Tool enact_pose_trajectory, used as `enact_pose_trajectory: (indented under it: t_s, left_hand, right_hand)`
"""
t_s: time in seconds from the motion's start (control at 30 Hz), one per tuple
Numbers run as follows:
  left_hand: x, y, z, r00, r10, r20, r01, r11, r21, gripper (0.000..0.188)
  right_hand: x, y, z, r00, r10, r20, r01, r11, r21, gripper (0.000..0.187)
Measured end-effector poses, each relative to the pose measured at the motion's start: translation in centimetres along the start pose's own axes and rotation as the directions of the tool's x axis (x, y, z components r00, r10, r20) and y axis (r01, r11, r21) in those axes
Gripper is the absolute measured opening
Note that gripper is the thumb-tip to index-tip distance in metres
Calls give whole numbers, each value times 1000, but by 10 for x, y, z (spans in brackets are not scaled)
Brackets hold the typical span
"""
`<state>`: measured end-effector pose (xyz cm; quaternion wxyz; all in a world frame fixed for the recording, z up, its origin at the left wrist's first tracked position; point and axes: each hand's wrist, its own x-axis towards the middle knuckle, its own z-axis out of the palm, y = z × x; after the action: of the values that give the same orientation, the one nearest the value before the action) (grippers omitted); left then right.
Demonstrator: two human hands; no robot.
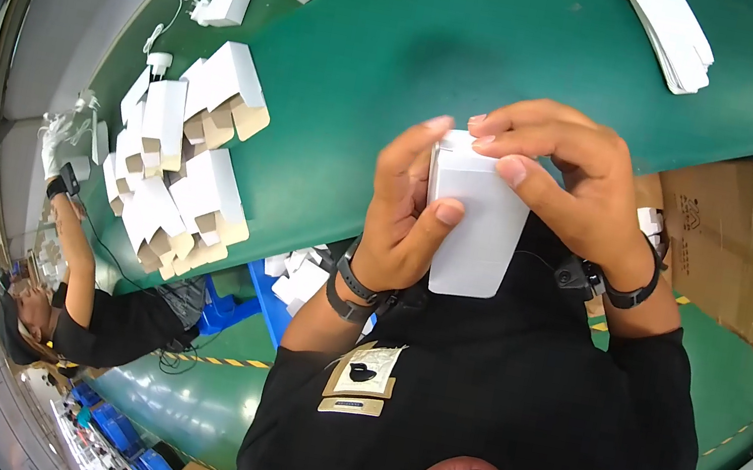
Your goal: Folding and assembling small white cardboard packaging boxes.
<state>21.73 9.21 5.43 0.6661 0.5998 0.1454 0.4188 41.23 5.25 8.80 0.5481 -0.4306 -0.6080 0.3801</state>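
White carton [477, 238], left hand [404, 210] gripping its side, right hand [590, 182] (arched) pinching its top.

One white box [475, 237] is being held by two hands [409, 206] [578, 175]; one stack of flat cartons [671, 37] is being carried by one tabletop [344, 78].

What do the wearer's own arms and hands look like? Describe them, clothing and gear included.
The left hand and right hand are bare, without gloves. Short black sleeves leave the forearms uncovered. Two dark straps circle the left wrist; the right wears a black band, with a small black device at its inner side.
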Motion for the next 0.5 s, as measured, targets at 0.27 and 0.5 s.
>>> enact_pose_trajectory:
  t_s: [0.27, 0.5]
  left_hand:
    - [-39, 14, -35, 986, 21, -164, 35, 942, 334, 40]
    - [-164, 71, -98, 497, 219, -840, 111, 944, 312, 42]
  right_hand:
    - [14, 17, 19, 978, -73, 196, 120, 964, -239, 27]
    - [44, 108, -198, 980, -194, -40, -51, -51, -997, 61]
